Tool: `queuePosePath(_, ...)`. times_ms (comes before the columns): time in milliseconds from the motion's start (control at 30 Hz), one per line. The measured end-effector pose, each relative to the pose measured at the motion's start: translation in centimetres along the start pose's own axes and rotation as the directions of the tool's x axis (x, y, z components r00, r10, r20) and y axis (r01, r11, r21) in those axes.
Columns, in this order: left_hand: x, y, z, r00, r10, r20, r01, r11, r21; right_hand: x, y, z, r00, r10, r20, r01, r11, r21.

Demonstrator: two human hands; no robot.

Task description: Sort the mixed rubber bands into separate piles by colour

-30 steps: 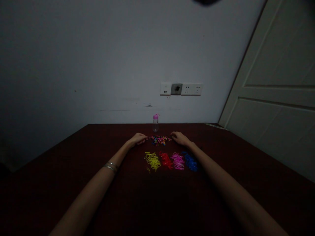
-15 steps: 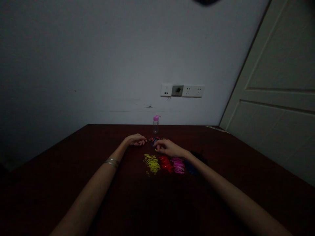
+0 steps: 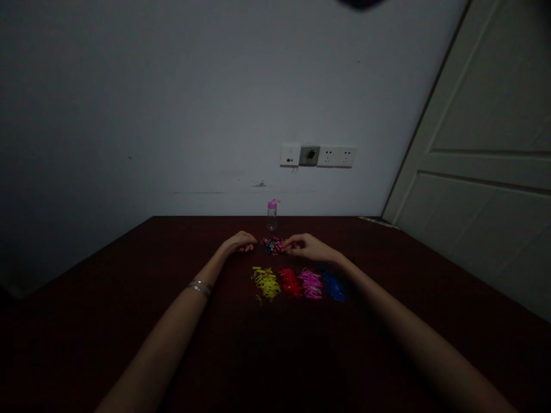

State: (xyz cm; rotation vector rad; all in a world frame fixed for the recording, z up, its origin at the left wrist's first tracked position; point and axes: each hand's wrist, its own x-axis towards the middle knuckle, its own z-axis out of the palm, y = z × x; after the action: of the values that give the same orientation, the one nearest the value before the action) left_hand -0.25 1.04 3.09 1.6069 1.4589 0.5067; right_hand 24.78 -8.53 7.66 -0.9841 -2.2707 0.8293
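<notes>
Your mixed pile of small coloured bands [image 3: 272, 245] lies on the dark red table [image 3: 206, 355]; take it as the clock's centre. Your left hand [image 3: 240, 242] rests at nine o'clock, fingers curled, its tips just beside the pile; whether they pinch anything, you cannot tell from here. Your right hand [image 3: 313, 247] is at three o'clock, thumb and fingers bent over the pile's near-side edge at that hour; it is too dark and small to tell whether they are pressed together on a band.

Closer to you lie four single-colour heaps in a row: the yellow bands [image 3: 267, 283] at six o'clock, the red bands [image 3: 291, 283] at five, the pink bands [image 3: 311, 283] between five and four, and the blue bands [image 3: 334, 285] at four, near your right forearm. One loose yellow band [image 3: 259, 299] sits at the yellow heap's seven o'clock. At twelve o'clock, beyond the pile, a clear bottle [image 3: 271, 220] with a pink cap stands upright.
</notes>
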Motion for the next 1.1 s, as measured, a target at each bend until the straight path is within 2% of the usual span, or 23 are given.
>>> queuePosePath(167, 0.8, 0.3, 1.1, 0.97, 0.164, -0.178, -0.144, 0.982, 0.123, -1.3, 2.4, -3.1, 0.982, 0.122, -0.147, -0.118, 0.992, 0.031)
queuePosePath(267, 1.5, 0.3, 1.5, 0.939, 0.263, -0.221, -0.201, 0.942, 0.269, -2.3, 4.9, -4.2, 0.947, 0.216, -0.238, -0.214, 0.976, 0.034)
queuePosePath(367, 2.1, 0.2, 1.6, 0.926, 0.325, -0.19, -0.24, 0.898, 0.368, -3.1, 7.5, -4.6, 0.918, 0.286, -0.274, -0.285, 0.957, 0.048)
queuePosePath(500, 2.4, 0.1, 1.5, 0.921, 0.345, -0.181, -0.252, 0.881, 0.4, -3.6, 9.6, -4.6, 0.903, 0.332, -0.271, -0.339, 0.94, 0.022)
queuePosePath(700, 2.1, 0.2, 1.3, 0.93, 0.322, -0.175, -0.235, 0.891, 0.389, -3.9, 9.9, -4.6, 0.897, 0.335, -0.288, -0.352, 0.936, -0.006)
queuePosePath(833, 2.3, 0.0, 0.9, 0.94, 0.323, -0.114, -0.254, 0.882, 0.398, -3.9, 9.8, -4.5, 0.903, 0.321, -0.286, -0.347, 0.937, -0.041)
queuePosePath(1100, 2.6, 0.0, 0.5, 0.935, 0.355, -0.023, -0.282, 0.779, 0.56, -4.1, 11.4, -4.8, 0.916, 0.293, -0.275, -0.328, 0.94, -0.09)
